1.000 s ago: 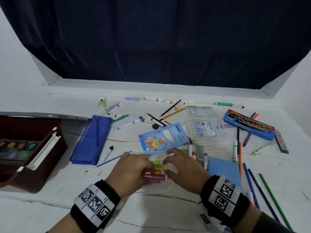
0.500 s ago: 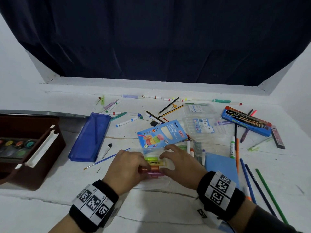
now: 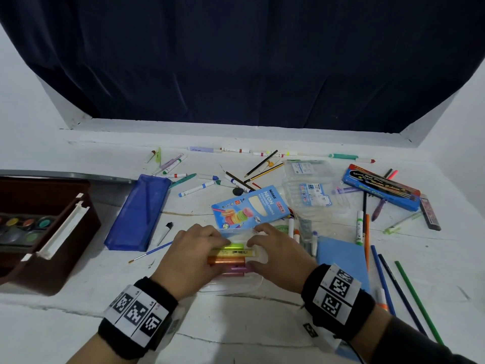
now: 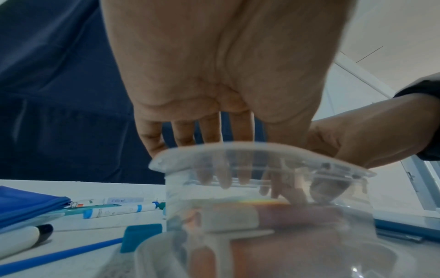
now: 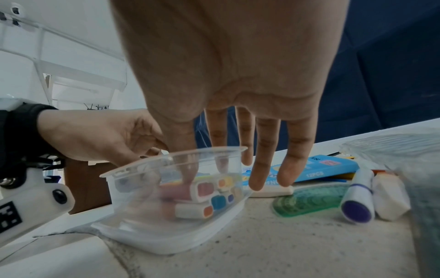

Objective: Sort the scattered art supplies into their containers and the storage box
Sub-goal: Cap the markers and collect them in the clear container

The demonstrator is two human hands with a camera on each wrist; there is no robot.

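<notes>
Hands meet over the clear plastic tub (image 3: 237, 283) at the near edge of the white table (image 3: 236, 324), as they did a second ago, but the highlighters (image 3: 231, 258) now lie lower and more level inside it. The left hand (image 3: 193, 254) has its fingers reaching down into the tub, straight and slightly apart, pressing on the stack; I cannot tell whether the thumb grips anything. The right hand (image 3: 279, 254) has thumb and forefinger dipped inside the rim while the other 3 fingers hang straight outside the far wall, holding nothing. That suggests the highlighter batch is nearly settled.

Just beyond lies the blue neon-pencil carton (image 3: 249, 207), with loose white-bodied markers (image 3: 301, 232) beside it. Further off, the blue zip pouch (image 3: 139, 211), the brown storage box (image 3: 47, 232) at left, and many scattered pencils remain unsorted.
</notes>
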